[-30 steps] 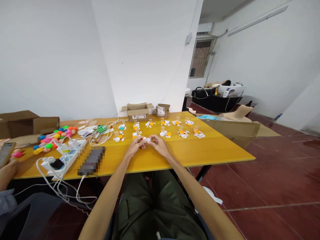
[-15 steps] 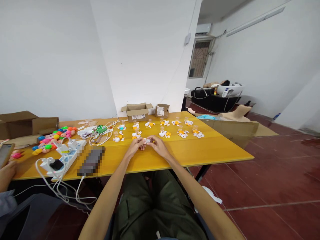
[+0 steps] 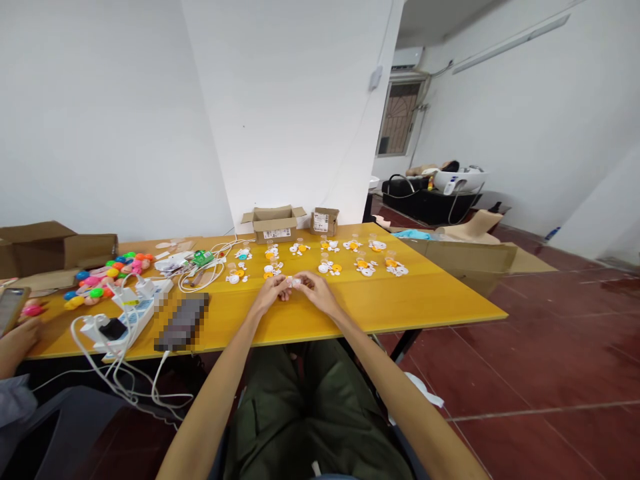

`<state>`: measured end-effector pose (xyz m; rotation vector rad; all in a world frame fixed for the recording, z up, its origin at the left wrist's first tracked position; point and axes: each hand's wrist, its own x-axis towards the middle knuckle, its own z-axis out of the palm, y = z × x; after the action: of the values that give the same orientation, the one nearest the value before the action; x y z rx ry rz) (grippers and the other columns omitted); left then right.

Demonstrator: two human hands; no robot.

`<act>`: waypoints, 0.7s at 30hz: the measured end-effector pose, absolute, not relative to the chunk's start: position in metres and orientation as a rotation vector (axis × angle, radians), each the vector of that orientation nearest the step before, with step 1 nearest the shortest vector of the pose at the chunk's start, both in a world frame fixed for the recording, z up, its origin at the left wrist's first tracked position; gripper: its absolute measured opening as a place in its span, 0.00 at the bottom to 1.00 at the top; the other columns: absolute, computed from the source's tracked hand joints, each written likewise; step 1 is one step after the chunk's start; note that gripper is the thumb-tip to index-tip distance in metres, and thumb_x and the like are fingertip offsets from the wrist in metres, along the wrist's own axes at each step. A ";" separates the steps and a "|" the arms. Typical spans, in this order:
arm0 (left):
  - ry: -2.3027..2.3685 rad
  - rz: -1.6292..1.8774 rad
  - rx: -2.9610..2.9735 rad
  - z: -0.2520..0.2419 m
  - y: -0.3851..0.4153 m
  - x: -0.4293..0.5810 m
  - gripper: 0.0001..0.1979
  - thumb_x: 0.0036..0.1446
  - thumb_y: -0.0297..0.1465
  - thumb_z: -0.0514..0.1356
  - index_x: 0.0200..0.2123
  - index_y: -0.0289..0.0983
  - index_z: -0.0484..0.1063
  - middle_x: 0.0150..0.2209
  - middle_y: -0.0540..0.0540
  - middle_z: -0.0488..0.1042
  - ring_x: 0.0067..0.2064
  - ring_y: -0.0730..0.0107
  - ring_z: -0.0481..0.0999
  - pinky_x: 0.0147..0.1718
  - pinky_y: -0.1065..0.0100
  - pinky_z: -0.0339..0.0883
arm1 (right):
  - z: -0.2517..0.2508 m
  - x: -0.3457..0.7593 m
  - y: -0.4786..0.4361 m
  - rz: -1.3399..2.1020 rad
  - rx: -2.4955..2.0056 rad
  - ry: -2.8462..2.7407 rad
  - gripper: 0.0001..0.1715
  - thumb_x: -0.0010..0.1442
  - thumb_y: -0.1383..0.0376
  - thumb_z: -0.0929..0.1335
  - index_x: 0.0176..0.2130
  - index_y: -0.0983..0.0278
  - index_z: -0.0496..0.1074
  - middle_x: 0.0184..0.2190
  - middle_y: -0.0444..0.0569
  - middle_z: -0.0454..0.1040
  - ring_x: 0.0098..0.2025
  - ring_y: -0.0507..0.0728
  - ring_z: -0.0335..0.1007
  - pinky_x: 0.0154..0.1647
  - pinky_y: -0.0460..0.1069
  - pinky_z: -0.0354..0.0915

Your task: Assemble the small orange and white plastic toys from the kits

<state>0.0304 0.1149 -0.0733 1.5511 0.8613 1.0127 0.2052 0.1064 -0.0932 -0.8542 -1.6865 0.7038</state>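
Over the front half of the yellow table [image 3: 400,300], my left hand [image 3: 273,291] and my right hand [image 3: 315,288] meet with fingertips nearly together. Pinched between them is a small whitish plastic piece [image 3: 295,283], partly see-through; its exact kind is too small to make out. Beyond my hands lie several little groups of white and orange plastic discs, such as the orange and white pieces [image 3: 269,272] just past my left hand and the white disc [image 3: 323,268] past my right. Small clear cups stand among these groups.
Two cardboard boxes, one open [image 3: 274,225] and one small [image 3: 324,221], stand against the wall. To the left are a power strip [image 3: 145,313] with tangled white cables, a blurred dark phone [image 3: 183,322] and colourful toys [image 3: 113,273]. Another person's hand [image 3: 23,340] holds a phone at far left.
The piece between my fingers shows a slightly different face, as if turned; my hands stay in place. At far left, the other person's hand and phone have shifted slightly.
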 end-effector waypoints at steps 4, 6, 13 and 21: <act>0.841 1.021 1.583 -0.074 0.116 0.030 0.20 0.49 0.48 0.69 0.31 0.36 0.74 0.24 0.51 0.73 0.24 0.73 0.72 0.25 0.71 0.64 | -0.096 0.206 0.109 0.759 -0.893 -1.701 0.18 0.62 0.50 0.67 0.36 0.61 0.75 0.28 0.45 0.76 0.30 0.54 0.70 0.34 0.48 0.66; 0.834 1.031 1.596 -0.073 0.116 0.030 0.20 0.49 0.48 0.69 0.32 0.36 0.74 0.24 0.51 0.73 0.25 0.73 0.72 0.27 0.70 0.65 | -0.097 0.207 0.110 0.799 -0.928 -1.709 0.21 0.63 0.48 0.65 0.33 0.61 0.74 0.24 0.44 0.74 0.26 0.54 0.68 0.31 0.48 0.65; 0.835 1.066 1.600 -0.071 0.113 0.031 0.20 0.47 0.44 0.71 0.38 0.36 0.76 0.24 0.51 0.73 0.26 0.72 0.72 0.28 0.70 0.65 | -0.096 0.208 0.111 0.864 -0.965 -1.677 0.23 0.63 0.46 0.64 0.29 0.61 0.70 0.21 0.42 0.70 0.24 0.53 0.67 0.29 0.48 0.65; 0.828 1.066 1.591 -0.073 0.115 0.029 0.20 0.48 0.44 0.70 0.38 0.36 0.76 0.24 0.50 0.73 0.26 0.71 0.72 0.29 0.69 0.66 | -0.098 0.205 0.110 0.898 -0.894 -1.620 0.22 0.60 0.44 0.67 0.36 0.59 0.68 0.23 0.41 0.71 0.24 0.53 0.68 0.28 0.48 0.66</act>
<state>0.0293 0.1148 -0.0728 1.5911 0.8283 1.0664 0.2053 0.1099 -0.0975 -0.8936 -1.6196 0.8982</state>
